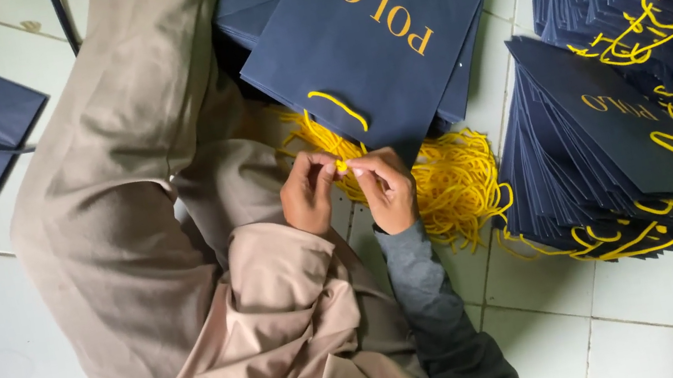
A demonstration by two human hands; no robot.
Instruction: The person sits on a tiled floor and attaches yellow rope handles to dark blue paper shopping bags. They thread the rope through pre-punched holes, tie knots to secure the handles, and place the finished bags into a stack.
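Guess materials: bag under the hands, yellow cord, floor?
Bag: likely matte navy paper, flat with sharp creased folds.
Cord: looks like yellow braided or twisted fibre, limp and tangled; weave too small to tell.
Floor: probably glazed ceramic tile, pale, faint sheen, grout lines.

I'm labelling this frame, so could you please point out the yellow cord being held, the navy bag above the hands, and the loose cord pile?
yellow cord (pixel 341 165), head view, pinched end.
navy bag (pixel 349 48), head view, front panel.
cord pile (pixel 456 186), head view, middle of tangle.
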